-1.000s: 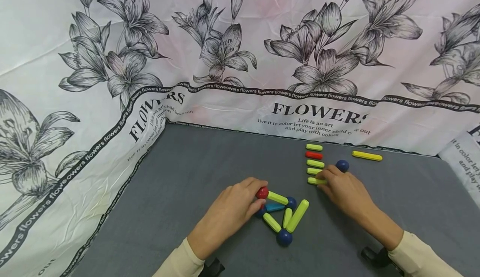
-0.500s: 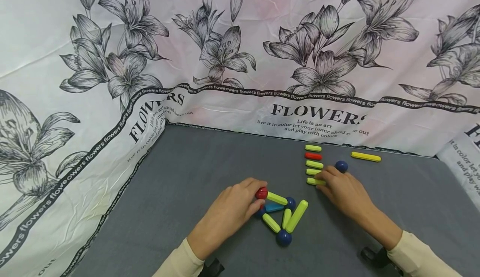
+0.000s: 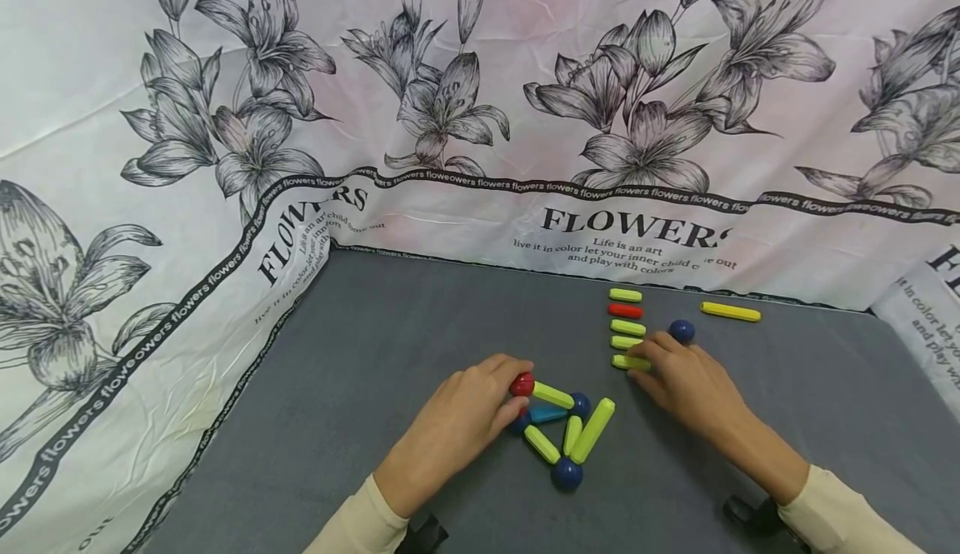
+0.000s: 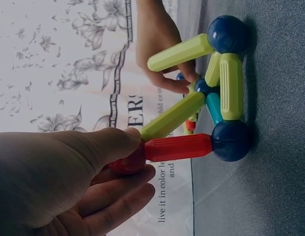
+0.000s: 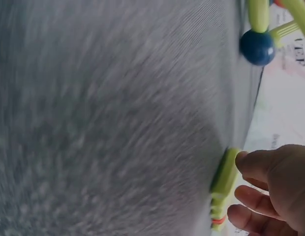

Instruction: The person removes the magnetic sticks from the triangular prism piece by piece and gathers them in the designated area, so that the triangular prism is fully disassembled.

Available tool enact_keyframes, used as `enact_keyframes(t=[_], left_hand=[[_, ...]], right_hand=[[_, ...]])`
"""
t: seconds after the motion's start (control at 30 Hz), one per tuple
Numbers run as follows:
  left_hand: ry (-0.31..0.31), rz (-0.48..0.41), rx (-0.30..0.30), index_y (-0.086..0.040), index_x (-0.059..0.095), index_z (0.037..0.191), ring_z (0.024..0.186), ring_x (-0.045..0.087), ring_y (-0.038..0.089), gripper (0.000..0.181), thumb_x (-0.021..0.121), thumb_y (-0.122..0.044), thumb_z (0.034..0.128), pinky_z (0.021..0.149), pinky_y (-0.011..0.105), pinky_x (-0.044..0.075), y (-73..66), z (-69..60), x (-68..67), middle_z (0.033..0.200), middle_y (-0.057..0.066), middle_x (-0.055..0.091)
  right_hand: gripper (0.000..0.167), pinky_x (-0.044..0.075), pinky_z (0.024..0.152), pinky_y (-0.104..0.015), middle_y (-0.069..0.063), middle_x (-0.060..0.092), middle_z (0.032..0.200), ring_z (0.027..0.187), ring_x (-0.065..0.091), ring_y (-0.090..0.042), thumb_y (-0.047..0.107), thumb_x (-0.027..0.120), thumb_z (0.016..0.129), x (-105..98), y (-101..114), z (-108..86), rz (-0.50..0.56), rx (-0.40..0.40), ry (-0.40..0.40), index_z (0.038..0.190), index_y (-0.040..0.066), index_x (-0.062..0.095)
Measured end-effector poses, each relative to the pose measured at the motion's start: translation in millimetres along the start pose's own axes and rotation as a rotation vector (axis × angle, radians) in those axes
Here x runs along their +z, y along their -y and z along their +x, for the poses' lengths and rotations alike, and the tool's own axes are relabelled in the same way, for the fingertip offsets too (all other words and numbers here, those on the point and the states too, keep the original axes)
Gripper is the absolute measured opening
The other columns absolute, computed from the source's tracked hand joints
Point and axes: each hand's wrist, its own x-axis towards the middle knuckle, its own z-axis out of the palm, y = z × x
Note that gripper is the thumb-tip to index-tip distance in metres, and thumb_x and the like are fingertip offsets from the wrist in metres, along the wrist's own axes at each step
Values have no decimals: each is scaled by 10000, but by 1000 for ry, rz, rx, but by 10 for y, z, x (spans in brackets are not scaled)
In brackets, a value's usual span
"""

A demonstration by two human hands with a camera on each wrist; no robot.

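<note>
One red ball [image 3: 522,385] pinched in left grip [image 3: 465,411]; green stick [image 3: 623,361] touching right grip [image 3: 690,381]; hold: cannot tell

Wide free table [image 3: 360,329] left of left hand [image 3: 457,421]; narrower clear strip between stick-and-ball frame [image 3: 548,414] and right hand [image 3: 693,383]. Slanted green stick [image 3: 592,431] juts up from frame at strip's edge. Left hand on red ball [image 3: 522,384] blocks frame's top. Row of short sticks [image 3: 627,327] bars way left of right hand; blue ball [image 3: 682,331] just beyond same hand, yellow stick [image 3: 731,311] farther right. Cloth wall [image 3: 450,129] closes back. Open table right of right hand.
</note>
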Motion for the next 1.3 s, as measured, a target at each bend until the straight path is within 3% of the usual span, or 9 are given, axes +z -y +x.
enact_keyframes(t=[0.13,0.3,0.4,0.53,0.8,0.97,1.13,1.3], left_hand=[[2,4,-4,-100,665,1397,1033,717,123,419,739,-267,1020,868,322,604,-5,-10,-1,1313,23,698],[2,-2,1,-104,661,1399,1029,714,120,418,735,-270,1023,862,319,604,-11,-13,0,1307,22,700],[0,-8,5,-106,660,1401,1032,714,116,417,728,-276,1027,856,311,603,-10,-12,0,1314,21,699],[-7,-2,5,-107,666,1393,1011,710,101,413,733,-276,1022,853,296,601,-1,-14,2,1304,17,701],[-27,8,16,-97,670,1387,1006,713,117,415,737,-280,1020,852,303,602,4,-7,-1,1291,22,706],[-30,21,15,-103,672,1385,1018,719,127,412,731,-293,1024,853,312,603,2,-4,-3,1291,19,706],[-32,24,18,-105,669,1387,1015,722,129,407,725,-291,1029,840,310,602,-2,-11,-3,1288,19,707],[-29,12,14,-108,668,1389,1002,717,122,401,709,-299,1039,829,310,602,-4,-15,0,1290,14,705]], right_hand=[[265,539,674,-358,7,705,1059,771,624,-84,178,860,898,-100,138,-33,81,43,62,1140,112,776],[326,503,614,-249,94,696,1044,746,566,0,185,813,952,-262,308,-95,319,96,219,1263,140,726],[407,478,585,-238,113,665,1043,727,551,-1,170,806,956,-335,366,-143,460,73,295,1341,143,674],[432,493,587,-253,86,670,1060,758,593,-20,215,816,960,-367,426,-218,593,2,304,1353,170,642],[402,497,587,-255,89,681,1021,750,621,-36,294,813,963,-387,599,-311,679,-5,238,1312,213,631],[385,509,587,-255,110,667,1047,720,600,-50,257,809,964,-366,732,-327,761,-83,200,1305,210,637],[351,517,595,-242,117,662,1028,710,572,-18,249,787,981,-269,836,-360,828,-178,244,1300,203,648],[306,529,623,-226,157,651,1010,740,573,13,299,763,999,-157,907,-408,767,-181,305,1281,243,659]])
